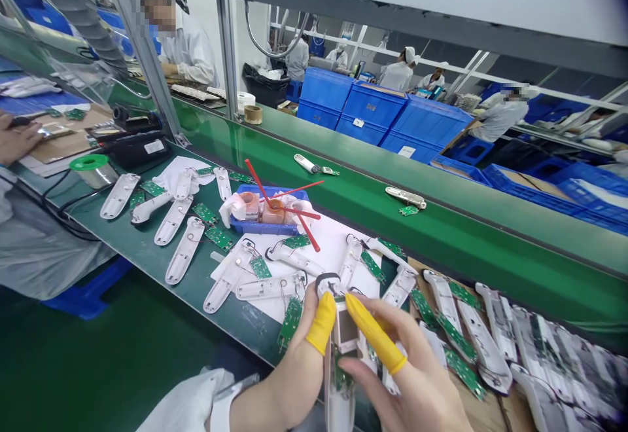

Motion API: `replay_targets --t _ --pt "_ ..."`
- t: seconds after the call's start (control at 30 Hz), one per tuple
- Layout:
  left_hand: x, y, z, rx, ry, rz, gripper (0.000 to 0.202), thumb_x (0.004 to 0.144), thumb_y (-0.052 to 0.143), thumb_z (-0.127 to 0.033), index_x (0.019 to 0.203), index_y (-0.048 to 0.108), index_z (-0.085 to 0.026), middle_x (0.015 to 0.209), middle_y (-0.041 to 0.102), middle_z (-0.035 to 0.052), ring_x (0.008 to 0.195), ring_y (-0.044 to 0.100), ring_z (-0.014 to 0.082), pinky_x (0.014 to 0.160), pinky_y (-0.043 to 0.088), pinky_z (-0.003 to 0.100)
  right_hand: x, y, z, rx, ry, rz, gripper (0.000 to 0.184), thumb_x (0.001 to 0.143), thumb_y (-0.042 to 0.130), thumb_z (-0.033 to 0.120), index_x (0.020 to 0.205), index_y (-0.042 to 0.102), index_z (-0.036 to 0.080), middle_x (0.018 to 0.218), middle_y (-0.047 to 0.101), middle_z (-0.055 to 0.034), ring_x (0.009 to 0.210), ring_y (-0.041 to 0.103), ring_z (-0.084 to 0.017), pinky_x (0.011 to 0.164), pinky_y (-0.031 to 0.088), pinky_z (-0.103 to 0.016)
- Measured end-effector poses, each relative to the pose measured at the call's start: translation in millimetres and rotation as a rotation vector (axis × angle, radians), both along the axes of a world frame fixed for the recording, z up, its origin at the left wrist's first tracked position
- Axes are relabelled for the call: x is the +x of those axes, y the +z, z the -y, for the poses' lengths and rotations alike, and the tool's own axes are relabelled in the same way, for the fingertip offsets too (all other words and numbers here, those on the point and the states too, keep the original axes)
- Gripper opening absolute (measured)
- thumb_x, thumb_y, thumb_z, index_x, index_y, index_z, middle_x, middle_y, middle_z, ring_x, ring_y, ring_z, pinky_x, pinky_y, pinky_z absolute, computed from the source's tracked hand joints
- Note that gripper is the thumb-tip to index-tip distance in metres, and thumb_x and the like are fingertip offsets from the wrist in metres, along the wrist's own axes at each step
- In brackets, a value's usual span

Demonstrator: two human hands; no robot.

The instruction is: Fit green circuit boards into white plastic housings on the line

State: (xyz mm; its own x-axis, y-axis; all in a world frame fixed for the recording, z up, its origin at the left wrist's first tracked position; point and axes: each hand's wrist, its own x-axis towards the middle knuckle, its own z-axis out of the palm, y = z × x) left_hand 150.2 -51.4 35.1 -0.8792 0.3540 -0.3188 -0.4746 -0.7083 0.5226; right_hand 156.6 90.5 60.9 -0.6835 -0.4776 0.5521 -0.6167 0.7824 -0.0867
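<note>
Between my two hands is a white plastic handheld-device housing [339, 398], with a dark-rimmed head at its far end and a green circuit board inside. My left hand [294, 366] grips its left side, the thumb in a yellow finger cot pressing near the head. My right hand [412, 366] is closed on the other side, its yellow-covered index finger near the head and the thumb by the circuit board. My palms hide part of the housing. Just beyond lie similar open housing halves [230, 278] with wired green circuit boards [292, 319].
A blue tray [265, 228] holds small jars and red sticks. More housings [483, 343] crowd the right side. Beyond runs a green conveyor belt [353, 186] carrying a few parts. A solder spool [93, 171] and a co-worker's hand [17, 141] are at left; a metal post [142, 46] stands nearby.
</note>
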Motion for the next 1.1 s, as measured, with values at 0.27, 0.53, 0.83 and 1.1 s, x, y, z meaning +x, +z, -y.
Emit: replay_targets --t 0.27,0.53,0.83,1.1 --pt "-10.0 27.1 -13.7 0.154 -0.082 0.106 0.082 0.056 0.078 -0.058 0.122 0.053 -0.017 0.125 0.063 0.0097 0.132 0.042 0.0292 0.111 0.031 0.038 0.9 -2.0 -14.9 -0.006 0.002 0.039 0.034 0.093 0.050 0.027 0.125 0.051 0.016 0.120 0.063 -0.0103 0.107 0.057 -0.023 0.086 0.046 -0.035" --pt "-6.7 16.4 -17.8 -0.147 -0.104 0.129 0.090 0.064 0.073 -0.056 0.138 0.035 -0.022 0.126 0.060 0.0112 0.126 0.046 0.0285 0.102 0.037 0.039 -4.5 5.6 -11.0 0.015 -0.031 -0.065 0.019 0.093 0.050 0.021 0.108 0.059 0.014 0.105 0.069 -0.0111 0.092 0.060 -0.023 0.079 0.040 -0.038" --pt "-14.6 31.8 -20.7 -0.271 -0.198 -0.012 0.057 0.066 0.061 -0.069 0.089 0.052 -0.017 0.058 0.056 -0.0042 0.054 0.051 0.0092 0.054 0.040 0.022 17.3 0.7 -15.0 -0.410 -0.159 -0.008 0.038 0.082 0.068 0.031 0.117 0.054 0.024 0.100 0.062 -0.0057 0.091 0.060 -0.021 0.077 0.047 -0.033" --pt "-14.1 32.6 -23.0 -0.294 -0.173 0.009 0.063 0.061 0.062 -0.072 0.093 0.044 -0.021 0.067 0.052 -0.0067 0.057 0.046 0.0072 0.057 0.039 0.021 19.7 9.6 -8.5 -0.057 0.102 -0.095 0.037 0.094 0.039 0.010 0.072 0.064 0.027 0.081 0.072 0.0055 0.059 0.060 -0.009 0.069 0.036 -0.031"
